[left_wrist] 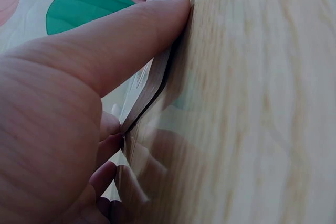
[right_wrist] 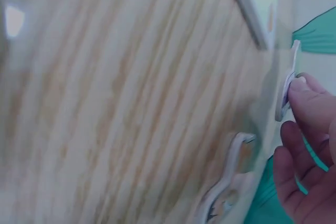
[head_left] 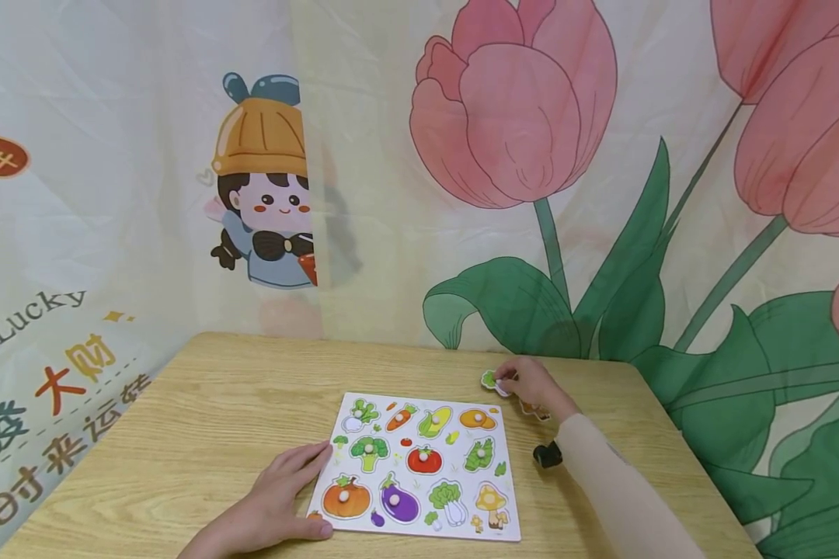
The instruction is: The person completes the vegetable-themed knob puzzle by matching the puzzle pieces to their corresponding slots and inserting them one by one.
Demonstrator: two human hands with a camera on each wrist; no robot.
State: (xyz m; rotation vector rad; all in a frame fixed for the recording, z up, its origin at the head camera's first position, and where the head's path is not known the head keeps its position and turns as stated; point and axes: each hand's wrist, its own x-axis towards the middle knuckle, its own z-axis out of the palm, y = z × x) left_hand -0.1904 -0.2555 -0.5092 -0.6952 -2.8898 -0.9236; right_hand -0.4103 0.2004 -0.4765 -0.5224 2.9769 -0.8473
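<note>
A white vegetable puzzle board (head_left: pixel 391 456) lies on the table, most of its pictures filled by knobbed pieces. My left hand (head_left: pixel 269 497) spans its near left corner, with the thumb (left_wrist: pixel 152 17) against the near edge and the fingers along the left edge. Beyond the far right corner, my right hand (head_left: pixel 530 383) pinches a green-and-white leafy vegetable piece (head_left: pixel 489 380) between thumb and fingertips. In the right wrist view this piece (right_wrist: pixel 283 98) stands on edge. The pictures of the leafy cabbage (head_left: pixel 447 501) and the mushroom (head_left: pixel 492 505) show no knobs.
An orange-brown piece (head_left: pixel 534 411) with a wavy outline lies on the table below the right wrist, partly hidden. A black object (head_left: pixel 548 456) shows beside the right forearm. Behind the wooden table (head_left: pixel 252 388) hangs a cloth with tulips (head_left: pixel 517 109) and a cartoon child.
</note>
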